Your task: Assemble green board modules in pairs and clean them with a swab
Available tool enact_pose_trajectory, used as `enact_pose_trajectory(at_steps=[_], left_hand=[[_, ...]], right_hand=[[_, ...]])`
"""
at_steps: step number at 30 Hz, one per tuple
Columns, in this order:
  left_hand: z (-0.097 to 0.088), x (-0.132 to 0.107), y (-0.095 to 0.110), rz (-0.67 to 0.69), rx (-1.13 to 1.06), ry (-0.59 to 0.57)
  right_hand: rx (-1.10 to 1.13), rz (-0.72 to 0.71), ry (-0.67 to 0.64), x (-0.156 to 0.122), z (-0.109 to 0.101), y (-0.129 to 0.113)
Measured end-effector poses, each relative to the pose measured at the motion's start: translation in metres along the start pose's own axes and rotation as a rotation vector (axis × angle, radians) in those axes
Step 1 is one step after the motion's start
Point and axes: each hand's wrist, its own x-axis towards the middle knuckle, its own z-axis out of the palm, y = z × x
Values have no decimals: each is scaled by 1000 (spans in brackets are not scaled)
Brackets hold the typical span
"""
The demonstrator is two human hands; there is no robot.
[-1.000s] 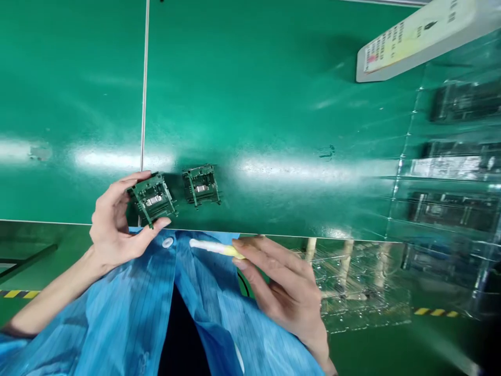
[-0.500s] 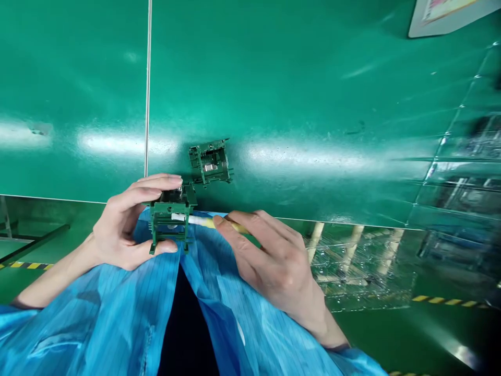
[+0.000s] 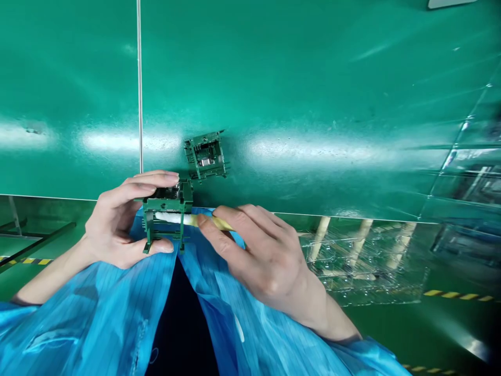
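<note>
My left hand [image 3: 117,219] grips a green plastic housing [image 3: 168,204] at the table's front edge, fingers on its top and thumb along its lower side. It is an open frame with posts and thin bars. My right hand [image 3: 258,245] pinches a yellow stick with a white tip [image 3: 188,219], whose exact kind I cannot make out. Its white end reaches into the opening of the held housing; whether it touches the inside is unclear. Just beyond, a second green housing [image 3: 205,156] lies on the table, a small shiny metal part showing inside.
The green tabletop [image 3: 293,94] has a pale seam [image 3: 140,83] on the left. Clear plastic trays [image 3: 364,256] rest on pale bars below the table at right, with more clear plastic [image 3: 477,188] at the far right. A white edge [image 3: 450,3] shows at the top right.
The white tip has gone further left into the held housing, and my right hand has moved left with it. The view has shifted slightly; the second housing still lies on the table.
</note>
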Motion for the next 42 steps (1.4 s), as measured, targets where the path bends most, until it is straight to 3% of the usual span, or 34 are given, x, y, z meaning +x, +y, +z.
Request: enact_pose_trajectory(at_steps=[10,19,24,32,38,42], left_hand=[[3,5,3,-17,-8,17],[2,4,0,-15,4,81],[4,4,3,-21,12,47],[1,0,5,-18,-12,-51],[0,0,4,-4,14,-81],[-2,-1,4,-24,66,-42]], right_hand=[[-39,21,45,-5,1,-5],[-121,17,8,-7,-9,-3],[-60,-12,6,-1,-3,-2],[152,-30,-198,10,-16,13],[140,-70,-233,15,-22,12],[123,-37,-257,12,-28,14]])
